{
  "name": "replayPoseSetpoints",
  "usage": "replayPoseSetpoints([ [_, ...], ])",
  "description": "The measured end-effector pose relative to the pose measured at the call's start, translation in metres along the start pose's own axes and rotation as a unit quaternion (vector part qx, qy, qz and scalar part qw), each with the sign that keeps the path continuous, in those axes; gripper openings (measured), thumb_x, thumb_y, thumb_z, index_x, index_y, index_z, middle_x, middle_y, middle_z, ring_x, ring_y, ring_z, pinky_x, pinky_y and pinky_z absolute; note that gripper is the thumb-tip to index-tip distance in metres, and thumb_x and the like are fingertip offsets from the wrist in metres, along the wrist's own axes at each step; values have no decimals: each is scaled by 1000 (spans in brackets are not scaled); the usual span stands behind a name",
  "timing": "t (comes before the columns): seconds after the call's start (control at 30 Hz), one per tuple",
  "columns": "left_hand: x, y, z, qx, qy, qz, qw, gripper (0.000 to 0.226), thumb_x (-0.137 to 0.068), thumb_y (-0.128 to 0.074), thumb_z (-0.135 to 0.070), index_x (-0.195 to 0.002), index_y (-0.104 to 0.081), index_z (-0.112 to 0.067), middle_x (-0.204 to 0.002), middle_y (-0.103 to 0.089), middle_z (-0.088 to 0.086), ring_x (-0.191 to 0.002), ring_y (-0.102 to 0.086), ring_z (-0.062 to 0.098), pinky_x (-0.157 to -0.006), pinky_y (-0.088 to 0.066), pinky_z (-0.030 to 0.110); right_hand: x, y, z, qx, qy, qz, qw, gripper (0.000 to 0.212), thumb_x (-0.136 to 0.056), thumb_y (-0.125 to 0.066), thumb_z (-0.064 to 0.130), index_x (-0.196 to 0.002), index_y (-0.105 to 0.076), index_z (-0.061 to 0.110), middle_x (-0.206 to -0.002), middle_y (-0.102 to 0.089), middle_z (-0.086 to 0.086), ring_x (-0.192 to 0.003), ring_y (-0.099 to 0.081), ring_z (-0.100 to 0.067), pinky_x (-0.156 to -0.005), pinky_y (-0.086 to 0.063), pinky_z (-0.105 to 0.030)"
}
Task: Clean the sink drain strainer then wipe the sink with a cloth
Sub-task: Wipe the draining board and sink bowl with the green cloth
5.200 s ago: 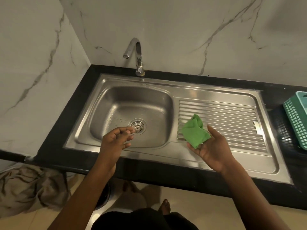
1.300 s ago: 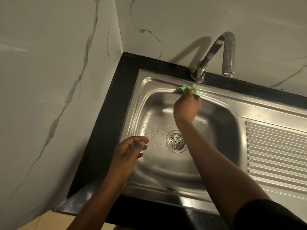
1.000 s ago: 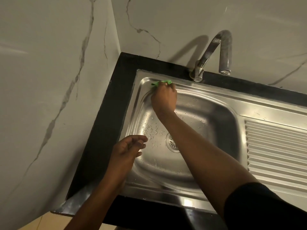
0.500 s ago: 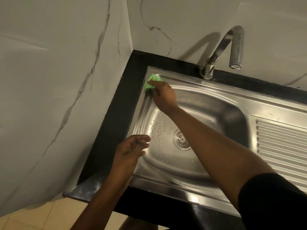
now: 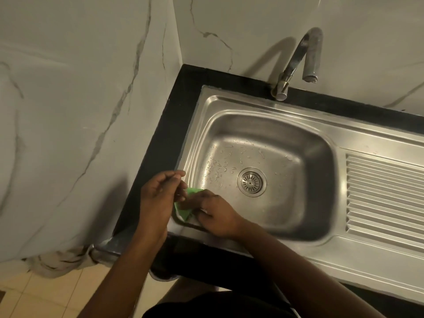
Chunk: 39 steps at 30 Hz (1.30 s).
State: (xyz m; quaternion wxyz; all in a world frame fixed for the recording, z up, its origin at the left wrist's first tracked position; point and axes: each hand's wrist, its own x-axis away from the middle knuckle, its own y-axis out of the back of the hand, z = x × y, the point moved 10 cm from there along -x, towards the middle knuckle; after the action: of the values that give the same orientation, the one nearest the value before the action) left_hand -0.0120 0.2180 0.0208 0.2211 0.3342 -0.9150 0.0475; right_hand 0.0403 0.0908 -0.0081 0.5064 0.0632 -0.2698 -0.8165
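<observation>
The steel sink [image 5: 263, 111] is set in a black counter, and its round drain strainer [image 5: 252, 182] sits in the basin floor among water drops. My right hand [image 5: 214, 214] presses a green cloth [image 5: 183, 210] against the basin's near left corner; most of the cloth is hidden under the fingers. My left hand [image 5: 160, 196] hovers just left of it over the sink's left rim, fingers loosely curled and holding nothing.
A chrome tap [image 5: 298, 63] stands at the back rim. The ribbed draining board [image 5: 383, 198] fills the right side. The black counter [image 5: 160, 145] meets marble walls at the left and back. A crumpled cloth [image 5: 62, 260] lies on the tiled floor below.
My right hand has slid the green cloth from the far left corner of the basin down the left side to the near left corner. The left hand stayed in place.
</observation>
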Motion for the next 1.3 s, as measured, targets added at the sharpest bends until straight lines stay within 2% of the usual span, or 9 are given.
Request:
replayPoseSetpoints([
  [0.17, 2, 5, -12, -2, -9, -6, 1000, 20, -101, -65, -21, -95, -82, -30, -84, -77, 6, -77, -71, 20, -74, -59, 37, 15, -4, 2, -9, -17, 66, 998, 29, -93, -63, -3, -119, -76, 2, -123, -72, -18, -122, -63, -30, -110, -45, -41],
  [0.27, 2, 11, -14, 10, -7, -13, 1000, 20, -101, -64, -19, -96, -82, -27, -86, -76, 11, -79, -70, 23, -76, -58, 38, 17, 9, -5, -161, -53, 86, 982, 29, -88, -57, -18, -109, -75, -10, -114, -74, -26, -107, -71, -35, -99, -56, -38],
  [0.4, 3, 18, -17, 31, -2, -20, 999, 17, -102, -65, -15, -100, -81, -18, -86, -75, 13, -78, -68, 24, -78, -59, 37, 5, 69, -57, -387, -210, -103, 892, 22, -95, -56, -5, -105, -75, 0, -89, -77, -9, -83, -69, -25, -63, -55, -26],
  [0.5, 3, 25, -19, 31, 1, -28, 999, 16, -102, -64, -15, -104, -79, -15, -87, -75, 13, -81, -69, 24, -77, -60, 36, -15, 89, -68, -522, -221, -154, 809, 29, -100, -53, 7, -124, -69, 9, -112, -76, -10, -97, -73, -27, -69, -59, -34],
  [0.6, 0, 28, -20, 27, 5, -31, 999, 15, -102, -63, -15, -104, -79, -14, -89, -76, 13, -82, -70, 25, -76, -61, 35, -42, 85, -65, -544, -221, -188, 787, 35, -101, -55, 4, -133, -60, 17, -119, -70, -11, -100, -72, -29, -72, -62, -40],
  [0.77, -4, 28, -19, 22, 0, -24, 999, 15, -102, -64, -16, -102, -80, -18, -87, -77, 10, -81, -71, 25, -76, -61, 36, -52, 78, -55, -122, -214, -279, 928, 47, -91, -68, 4, -132, -49, 16, -133, -52, -4, -115, -58, -22, -87, -52, -30],
  [0.87, -5, 25, -16, 13, 4, -14, 1000, 15, -102, -65, -19, -102, -80, -21, -87, -79, 6, -81, -73, 22, -82, -61, 39, -48, 63, -43, 13, -178, -271, 946, 37, -94, -69, 15, -130, -60, 15, -133, -58, -1, -119, -59, -21, -93, -45, -25],
  [1.07, -6, 18, -14, 10, 7, -11, 1000, 13, -101, -66, -19, -104, -79, -18, -87, -78, 9, -82, -72, 25, -86, -60, 45, -43, 33, -9, 23, -146, -196, 969, 72, -87, -78, 31, -147, -40, 19, -138, -53, -10, -114, -59, -25, -90, -50, -34],
  [1.3, -3, 16, -20, -5, -10, -12, 1000, 15, -100, -66, -20, -106, -80, -21, -94, -80, 7, -85, -75, 20, -76, -60, 30, -22, -12, 30, 238, -149, -31, 959, 39, -94, -64, 11, -132, -57, 9, -113, -64, -15, -97, -66, -29, -78, -57, -37],
])
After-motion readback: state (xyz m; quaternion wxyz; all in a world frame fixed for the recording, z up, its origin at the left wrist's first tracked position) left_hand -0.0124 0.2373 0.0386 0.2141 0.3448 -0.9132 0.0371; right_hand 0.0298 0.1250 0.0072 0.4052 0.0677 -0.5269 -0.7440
